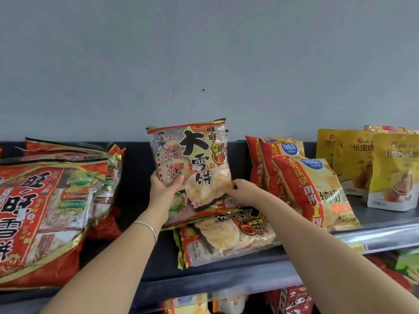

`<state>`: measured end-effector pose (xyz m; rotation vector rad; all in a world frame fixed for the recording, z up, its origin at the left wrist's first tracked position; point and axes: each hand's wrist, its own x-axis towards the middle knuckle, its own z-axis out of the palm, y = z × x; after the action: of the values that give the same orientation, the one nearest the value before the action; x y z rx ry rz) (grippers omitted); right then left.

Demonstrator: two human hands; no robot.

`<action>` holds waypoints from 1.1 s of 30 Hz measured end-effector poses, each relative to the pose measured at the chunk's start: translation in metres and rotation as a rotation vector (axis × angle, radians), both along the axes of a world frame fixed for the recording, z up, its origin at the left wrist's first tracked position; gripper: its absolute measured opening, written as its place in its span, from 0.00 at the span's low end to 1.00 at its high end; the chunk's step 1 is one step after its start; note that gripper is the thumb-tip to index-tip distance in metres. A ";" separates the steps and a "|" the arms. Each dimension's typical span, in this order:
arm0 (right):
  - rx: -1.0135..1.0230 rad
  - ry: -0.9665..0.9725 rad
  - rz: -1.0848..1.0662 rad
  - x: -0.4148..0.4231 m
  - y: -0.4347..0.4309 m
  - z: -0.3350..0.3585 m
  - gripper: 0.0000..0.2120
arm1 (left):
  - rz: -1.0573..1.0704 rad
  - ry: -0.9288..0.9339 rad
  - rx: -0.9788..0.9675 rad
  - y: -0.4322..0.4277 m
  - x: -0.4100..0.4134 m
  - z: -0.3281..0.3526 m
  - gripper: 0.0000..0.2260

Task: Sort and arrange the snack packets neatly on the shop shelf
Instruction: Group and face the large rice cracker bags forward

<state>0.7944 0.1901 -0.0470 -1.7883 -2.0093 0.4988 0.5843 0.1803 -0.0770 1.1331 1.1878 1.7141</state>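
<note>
item: red-and-gold clear-windowed rice cracker packet (192, 164), held upright above the dark shelf (226, 271), over a like packet lying flat (224, 241). handling: likely light, crinkly film, brittle contents; take by the lower edges. left hand (164, 189) grips the lower left corner, thumb in front. right hand (246, 192) seems to pinch the lower right edge; fingertips partly hidden.

The middle packet (192, 159) is printed red and gold with black characters. The left bags (45, 211) are printed red, edged gold. The right packets (317, 191) are striped yellow and red.
</note>
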 end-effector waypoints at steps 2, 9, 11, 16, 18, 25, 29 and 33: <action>-0.042 -0.004 -0.002 0.001 0.004 -0.002 0.16 | -0.034 -0.031 -0.026 0.000 -0.003 -0.006 0.27; -0.042 -0.097 0.060 -0.003 0.012 -0.007 0.19 | 0.100 -0.090 0.129 -0.007 -0.019 -0.008 0.22; -0.068 -0.181 0.102 -0.006 0.010 -0.013 0.22 | 0.171 -0.035 0.167 -0.012 -0.030 -0.007 0.22; -0.102 -0.378 0.133 -0.013 0.014 -0.026 0.29 | 0.356 0.103 0.214 -0.028 -0.044 -0.004 0.25; -0.137 -0.445 0.105 -0.014 0.016 -0.028 0.33 | 0.409 0.157 0.224 -0.032 -0.041 -0.003 0.26; -0.151 -0.445 0.201 -0.018 0.020 -0.033 0.39 | 0.456 0.220 0.220 -0.038 -0.036 -0.001 0.26; -0.218 -0.299 0.236 -0.019 0.026 -0.034 0.42 | 0.469 0.220 0.218 -0.038 -0.038 -0.002 0.26; -0.185 -0.259 0.241 -0.016 0.026 -0.031 0.40 | 0.489 0.198 0.192 -0.037 -0.035 -0.007 0.25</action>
<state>0.7787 0.2164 -0.0778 -1.8033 -2.4475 0.5652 0.5490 0.1429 -0.0836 1.2159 1.5446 2.1574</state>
